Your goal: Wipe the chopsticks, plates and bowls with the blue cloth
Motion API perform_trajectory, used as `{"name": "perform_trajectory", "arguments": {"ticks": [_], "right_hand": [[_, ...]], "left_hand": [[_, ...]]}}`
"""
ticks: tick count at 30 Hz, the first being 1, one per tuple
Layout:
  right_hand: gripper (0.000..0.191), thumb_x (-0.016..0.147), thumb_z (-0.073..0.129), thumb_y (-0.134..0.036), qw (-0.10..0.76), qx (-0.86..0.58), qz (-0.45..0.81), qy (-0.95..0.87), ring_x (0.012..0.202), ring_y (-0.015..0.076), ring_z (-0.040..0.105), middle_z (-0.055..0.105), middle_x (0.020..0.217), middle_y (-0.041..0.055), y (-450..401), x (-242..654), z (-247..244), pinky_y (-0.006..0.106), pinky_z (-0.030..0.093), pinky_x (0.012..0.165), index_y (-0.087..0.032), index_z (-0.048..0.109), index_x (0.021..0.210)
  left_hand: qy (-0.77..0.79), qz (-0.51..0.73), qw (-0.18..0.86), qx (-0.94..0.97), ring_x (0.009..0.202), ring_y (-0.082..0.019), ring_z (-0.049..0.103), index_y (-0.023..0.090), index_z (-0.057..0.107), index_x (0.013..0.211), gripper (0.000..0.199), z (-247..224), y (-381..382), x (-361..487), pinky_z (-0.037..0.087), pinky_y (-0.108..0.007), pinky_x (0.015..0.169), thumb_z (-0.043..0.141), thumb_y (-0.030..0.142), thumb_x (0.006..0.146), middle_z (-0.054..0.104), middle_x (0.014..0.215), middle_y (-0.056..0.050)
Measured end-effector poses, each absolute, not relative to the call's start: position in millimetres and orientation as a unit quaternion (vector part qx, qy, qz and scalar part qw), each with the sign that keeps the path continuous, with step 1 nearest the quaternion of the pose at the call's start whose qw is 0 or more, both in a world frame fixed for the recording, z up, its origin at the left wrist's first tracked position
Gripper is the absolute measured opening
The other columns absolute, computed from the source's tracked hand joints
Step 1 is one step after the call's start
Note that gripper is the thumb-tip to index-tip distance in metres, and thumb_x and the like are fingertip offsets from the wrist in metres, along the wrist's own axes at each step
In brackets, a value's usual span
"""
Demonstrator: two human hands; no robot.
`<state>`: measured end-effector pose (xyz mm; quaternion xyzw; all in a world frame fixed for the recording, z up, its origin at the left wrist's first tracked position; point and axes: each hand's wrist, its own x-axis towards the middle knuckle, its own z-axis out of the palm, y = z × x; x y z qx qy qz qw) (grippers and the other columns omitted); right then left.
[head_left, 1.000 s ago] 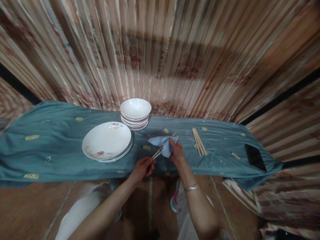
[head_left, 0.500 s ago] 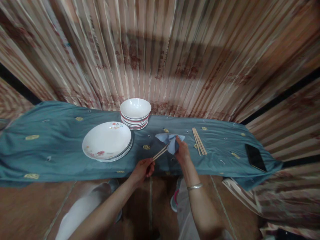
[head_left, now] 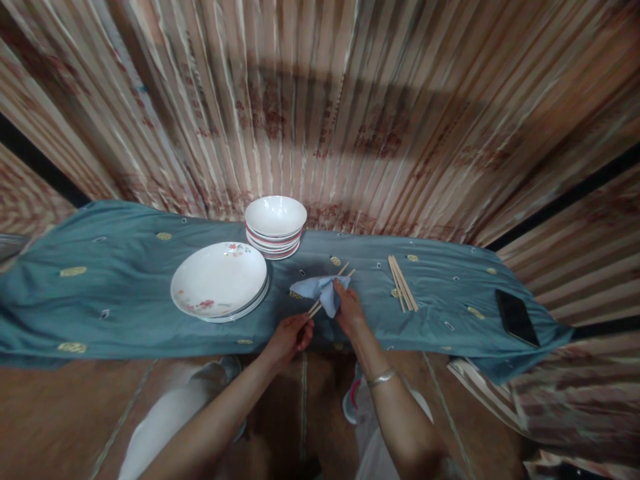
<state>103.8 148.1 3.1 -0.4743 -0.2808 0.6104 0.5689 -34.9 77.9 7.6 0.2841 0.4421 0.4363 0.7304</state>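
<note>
Near the front edge of the cloth-covered table, my left hand (head_left: 291, 335) is closed on the lower ends of a pair of chopsticks (head_left: 314, 309). My right hand (head_left: 349, 309) grips a light blue cloth (head_left: 320, 289), which is folded around the middle of the chopsticks. Their far tips stick out beyond the cloth, slightly apart. To the right, several more chopsticks (head_left: 403, 283) lie loosely side by side on the table. Left of my hands stands a stack of white plates (head_left: 220, 280) with a floral pattern; behind it is a stack of white bowls (head_left: 276, 217) with red bands.
A green patterned tablecloth (head_left: 135, 287) covers the long narrow table. A black phone (head_left: 517, 318) rests at its right end. Striped curtains (head_left: 320, 100) hang right behind the table, and dark poles (head_left: 565, 200) slant at both sides. My legs are below the front edge.
My right hand has slid the cloth down along the chopsticks toward my left hand, so the far tips now show beyond it. My left hand stays at the lower ends.
</note>
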Motion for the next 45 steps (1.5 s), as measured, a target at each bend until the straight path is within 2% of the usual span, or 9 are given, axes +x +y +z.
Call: {"name": "perform_trajectory", "arguments": {"ticks": [6, 11, 15, 21, 28, 38, 45], "right_hand": [[0.04, 0.055, 0.077, -0.054, 0.541, -0.466, 0.641, -0.281, 0.042, 0.009, 0.047, 0.057, 0.048, -0.0041, 134.9, 83.2, 1.6, 0.022, 0.037, 0.044, -0.019, 0.058, 0.058], [0.046, 0.058, 0.073, -0.061, 0.484, -0.456, 0.671, -0.329, 0.037, 0.0091, 0.044, 0.054, 0.041, -0.0032, 123.3, 71.3, -6.4, 0.022, 0.031, 0.039, -0.017, 0.057, 0.057], [0.046, 0.058, 0.073, -0.06, 0.481, -0.466, 0.666, -0.329, 0.037, 0.0082, 0.042, 0.054, 0.043, -0.0034, 124.1, 72.9, -8.2, 0.021, 0.03, 0.039, -0.017, 0.057, 0.057], [0.041, 0.055, 0.076, -0.054, 0.516, -0.474, 0.646, -0.302, 0.045, 0.009, 0.046, 0.057, 0.049, -0.0033, 130.4, 82.7, 1.2, 0.022, 0.035, 0.045, -0.017, 0.06, 0.058], [0.044, 0.055, 0.075, -0.057, 0.497, -0.472, 0.656, -0.316, 0.044, 0.0088, 0.044, 0.056, 0.048, -0.0033, 125.8, 79.9, -4.6, 0.022, 0.033, 0.044, -0.016, 0.059, 0.058], [0.045, 0.062, 0.071, -0.06, 0.474, -0.458, 0.663, -0.354, 0.039, 0.0091, 0.043, 0.053, 0.042, -0.0037, 122.6, 76.5, -11.7, 0.022, 0.032, 0.041, -0.016, 0.06, 0.06], [0.044, 0.051, 0.079, -0.056, 0.511, -0.467, 0.655, -0.304, 0.043, 0.009, 0.046, 0.059, 0.048, -0.0024, 129.5, 84.9, -1.9, 0.022, 0.034, 0.043, -0.016, 0.062, 0.059]], "left_hand": [[0.444, 0.453, 0.718, 0.287, 0.037, -0.005, 0.035, 0.014, 0.057, 0.068, 0.037, 6.2, 81.1, -36.8, 0.018, -0.021, 0.04, 0.066, 0.05, 0.068, 0.049, 0.048, 0.005], [0.449, 0.461, 0.701, 0.308, 0.038, -0.005, 0.033, 0.016, 0.053, 0.054, 0.039, 5.8, 81.7, -37.3, 0.022, -0.022, 0.041, 0.063, 0.051, 0.069, 0.047, 0.046, 0.003], [0.458, 0.456, 0.693, 0.32, 0.041, -0.006, 0.037, 0.015, 0.056, 0.052, 0.043, 5.8, 81.5, -37.7, 0.025, -0.022, 0.043, 0.063, 0.053, 0.069, 0.048, 0.045, 0.002], [0.477, 0.461, 0.681, 0.311, 0.039, -0.005, 0.04, 0.014, 0.062, 0.066, 0.04, 1.1, 83.7, -38.3, 0.024, -0.021, 0.04, 0.076, 0.051, 0.058, 0.059, 0.058, 0.001], [0.467, 0.473, 0.676, 0.318, 0.039, -0.005, 0.039, 0.013, 0.06, 0.059, 0.038, 0.4, 84.7, -39.8, 0.024, -0.021, 0.041, 0.073, 0.049, 0.061, 0.054, 0.05, 0.002], [0.459, 0.493, 0.677, 0.295, 0.042, -0.006, 0.043, 0.011, 0.063, 0.06, 0.037, 0.7, 87.0, -39.5, 0.028, -0.021, 0.042, 0.076, 0.046, 0.058, 0.058, 0.053, -0.001], [0.456, 0.47, 0.688, 0.312, 0.04, -0.006, 0.041, 0.013, 0.061, 0.057, 0.037, 5.7, 84.5, -40.0, 0.028, -0.021, 0.042, 0.073, 0.048, 0.063, 0.055, 0.049, 0.001]]}}
